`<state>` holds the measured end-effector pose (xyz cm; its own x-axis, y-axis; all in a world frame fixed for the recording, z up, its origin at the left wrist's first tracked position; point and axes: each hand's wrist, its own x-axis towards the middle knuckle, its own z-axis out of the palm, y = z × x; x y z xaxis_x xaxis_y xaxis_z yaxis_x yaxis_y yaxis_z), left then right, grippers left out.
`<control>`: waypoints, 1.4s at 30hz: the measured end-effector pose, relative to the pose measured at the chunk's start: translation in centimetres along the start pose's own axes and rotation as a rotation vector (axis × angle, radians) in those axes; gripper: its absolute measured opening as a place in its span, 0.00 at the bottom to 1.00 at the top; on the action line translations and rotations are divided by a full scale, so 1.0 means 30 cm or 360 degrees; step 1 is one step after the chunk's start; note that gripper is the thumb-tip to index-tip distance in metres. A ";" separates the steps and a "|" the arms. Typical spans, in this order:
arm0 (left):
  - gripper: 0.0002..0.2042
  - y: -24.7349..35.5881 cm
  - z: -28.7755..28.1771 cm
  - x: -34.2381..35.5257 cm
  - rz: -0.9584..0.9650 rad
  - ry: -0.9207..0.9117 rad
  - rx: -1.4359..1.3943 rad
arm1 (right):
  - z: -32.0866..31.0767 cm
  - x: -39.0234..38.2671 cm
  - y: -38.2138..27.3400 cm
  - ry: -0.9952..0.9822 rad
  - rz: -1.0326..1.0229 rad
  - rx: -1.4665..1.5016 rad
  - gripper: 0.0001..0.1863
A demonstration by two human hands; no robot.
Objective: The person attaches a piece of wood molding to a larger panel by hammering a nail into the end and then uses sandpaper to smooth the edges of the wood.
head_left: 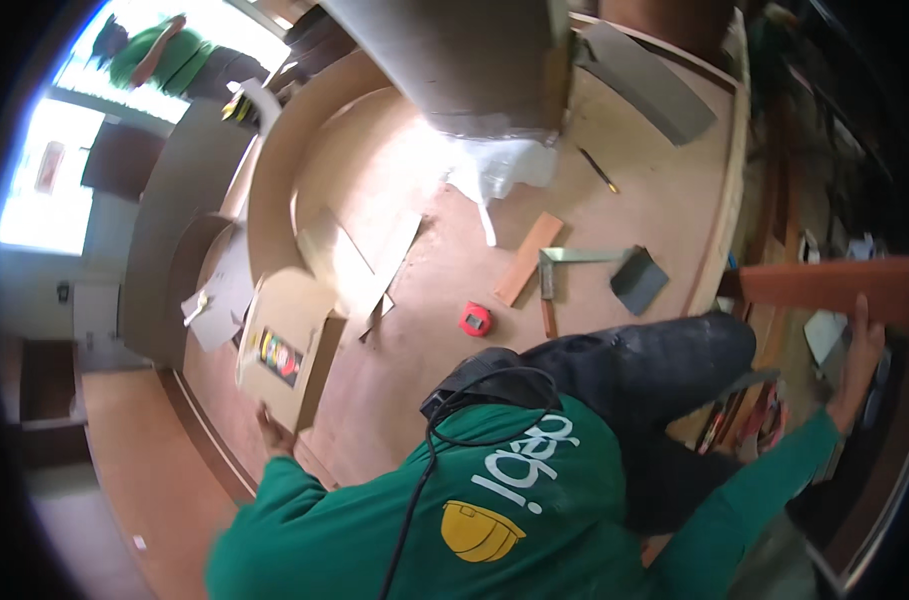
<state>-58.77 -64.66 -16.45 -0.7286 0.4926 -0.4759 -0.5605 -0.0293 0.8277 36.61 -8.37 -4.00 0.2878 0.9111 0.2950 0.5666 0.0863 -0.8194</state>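
Observation:
My left hand [274, 428] grips the lower end of a cardboard box [305, 365] with a colourful label, held at the left over the pale board surface [354, 440]. At the far right, my right hand [856, 355] holds a long reddish wooden plank [824, 290], one finger lying along its face. Between the hands a red tape measure [475, 318], a try square [579, 255], a small wood strip [527, 258] and a dark grey rectangular piece [637, 280] lie on the board. A pencil [597, 169] lies farther back.
Curved panels [274, 180], a large column-like piece [464, 60] with white wrapping [494, 170], offcuts [384, 280] and a grey strip [644, 80] surround the work area. Another person in a green shirt [174, 60] appears at top left. Clutter [754, 420] fills the right side beside my legs.

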 end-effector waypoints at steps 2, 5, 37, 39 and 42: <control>0.36 -0.083 -0.013 -0.099 -0.0051 0.0313 -0.0199 | 0.037 -0.019 -0.063 0.0020 0.0018 0.0106 0.30; 0.34 -0.115 0.119 -0.138 -0.0110 0.0411 -0.0128 | 0.022 0.001 -0.072 -0.0108 0.0064 0.0029 0.29; 0.28 -0.422 1.912 0.093 0.1291 -0.2075 0.2301 | 0.147 -0.170 -0.231 0.0136 0.0179 0.0500 0.19; 0.32 -0.561 2.312 -0.160 0.1480 -0.2338 0.1638 | 0.177 -0.135 -0.268 0.0058 0.0239 0.0371 0.19; 0.39 -0.689 2.719 -0.588 0.1719 -0.2560 0.0831 | 0.188 -0.119 -0.229 0.0040 0.0099 0.0322 0.21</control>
<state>-2.21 -1.79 -0.89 0.4946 0.6392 0.5889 0.1474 -0.7294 0.6680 27.35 -9.93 -2.19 0.3383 0.9070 0.2507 0.3813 0.1114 -0.9177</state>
